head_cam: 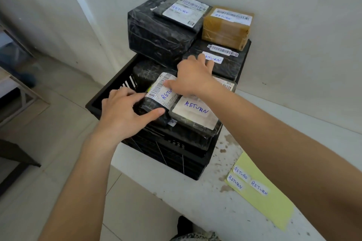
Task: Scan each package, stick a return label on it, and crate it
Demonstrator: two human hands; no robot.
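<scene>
A black plastic crate (pixel 109 94) stands on the white counter, piled with wrapped packages that carry handwritten RETURN labels. My left hand (pixel 125 111) grips the near end of a small black package (pixel 156 101) with a barcode sticker and a RETURN label, lying on top of the pile. My right hand (pixel 194 76) lies flat over the far end of the same package, fingers spread. Beside it sits a flat package (pixel 195 113) with a large RETURN label. A yellow backing sheet (pixel 270 199) with three RETURN labels lies on the counter at the right.
A big black box (pixel 156 33), a flat grey parcel (pixel 182 10) and a brown taped box (pixel 225 27) are stacked at the crate's back against the wall. The white counter (pixel 195 197) ends at the left above a tiled floor. Furniture stands at far left.
</scene>
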